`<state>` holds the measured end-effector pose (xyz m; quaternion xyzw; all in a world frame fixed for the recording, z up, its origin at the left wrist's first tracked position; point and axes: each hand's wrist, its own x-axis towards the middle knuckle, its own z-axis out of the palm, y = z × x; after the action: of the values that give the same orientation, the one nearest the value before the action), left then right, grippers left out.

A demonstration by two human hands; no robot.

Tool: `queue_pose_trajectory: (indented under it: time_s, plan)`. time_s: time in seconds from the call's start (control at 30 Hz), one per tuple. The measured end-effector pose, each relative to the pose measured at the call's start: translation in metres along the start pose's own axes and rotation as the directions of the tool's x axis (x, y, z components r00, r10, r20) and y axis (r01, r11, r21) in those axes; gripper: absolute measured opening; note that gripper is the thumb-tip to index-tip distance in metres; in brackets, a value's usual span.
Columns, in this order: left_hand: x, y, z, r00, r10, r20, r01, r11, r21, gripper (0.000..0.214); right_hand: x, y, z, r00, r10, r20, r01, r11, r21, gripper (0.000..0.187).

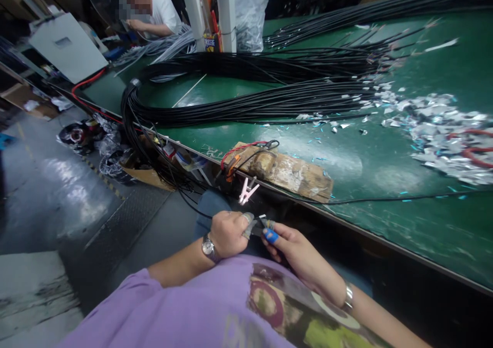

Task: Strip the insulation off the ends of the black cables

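Observation:
Near my lap, my left hand [230,231] is closed around a black cable [192,206], which trails up to the hanging part of the cable bundle [133,109]. Grey wrapping covers some of its fingertips. My right hand [287,240], with blue tape on the thumb, pinches close to the cable's end beside the left fingers. A small white tip [262,216] shows between the hands; what exactly the right fingers grip is too small to make out. Just above, a pink clip [247,190] hangs at the table edge beside a worn wooden block [292,176].
Black cables [250,104] lie in bundles on the green table [365,224]. Silvery foil scraps [442,127] are heaped at right, around red-handled scissors or pliers [477,155]. A person [165,11] works at the far left, near a white box [69,47]. The table edge runs before my hands.

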<state>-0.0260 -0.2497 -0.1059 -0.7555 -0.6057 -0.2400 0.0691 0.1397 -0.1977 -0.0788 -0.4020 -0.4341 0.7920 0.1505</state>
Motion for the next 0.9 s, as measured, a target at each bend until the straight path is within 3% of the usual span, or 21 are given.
queue_pose_trajectory:
  time_s: [0.23, 0.4, 0.5, 0.57, 0.63, 0.67, 0.73, 0.83, 0.9]
  plan:
    - [-0.001, 0.000, 0.001, 0.999, 0.029, -0.036, -0.027, 0.999, 0.042, 0.017, 0.001, 0.002, 0.000, 1.000, 0.027, 0.004, -0.027, 1.000, 0.007, 0.049]
    - [-0.001, -0.001, 0.002, 1.000, 0.000, 0.018, -0.001, 1.000, 0.025, 0.016, 0.003, 0.003, 0.000, 0.999, 0.042, -0.008, -0.041, 0.998, 0.039, 0.048]
    - [0.002, 0.000, -0.002, 0.989, -0.089, 0.118, 0.098, 0.992, -0.078, 0.016, 0.002, 0.002, 0.001, 0.999, 0.013, -0.036, -0.013, 1.000, 0.009, 0.048]
    - [0.007, 0.002, -0.008, 0.957, -0.187, 0.220, 0.230, 0.954, -0.191, 0.014, 0.002, 0.000, 0.001, 0.999, -0.016, -0.039, 0.015, 0.999, -0.030, 0.048]
    - [0.012, 0.003, -0.016, 0.895, -0.291, 0.338, 0.404, 0.851, -0.335, 0.015, 0.001, -0.001, -0.001, 0.998, -0.051, -0.026, 0.049, 0.995, -0.084, 0.048]
    - [0.015, 0.004, -0.019, 0.846, -0.335, 0.415, 0.503, 0.758, -0.414, 0.018, 0.001, -0.002, -0.001, 0.997, -0.071, -0.017, 0.069, 0.991, -0.114, 0.047]
    - [0.020, 0.003, -0.025, 0.704, -0.372, 0.605, 0.704, 0.479, -0.524, 0.027, 0.001, -0.002, -0.003, 0.994, -0.113, 0.007, 0.112, 0.978, -0.177, 0.047]
    - [0.024, -0.002, -0.029, 0.497, -0.273, 0.824, 0.863, 0.059, -0.501, 0.038, 0.002, -0.004, -0.005, 0.983, -0.174, 0.054, 0.182, 0.947, -0.263, 0.044]
    - [0.026, -0.007, -0.029, 0.439, -0.207, 0.874, 0.883, -0.084, -0.463, 0.040, 0.003, -0.004, -0.006, 0.969, -0.233, 0.087, 0.249, 0.918, -0.310, 0.040]
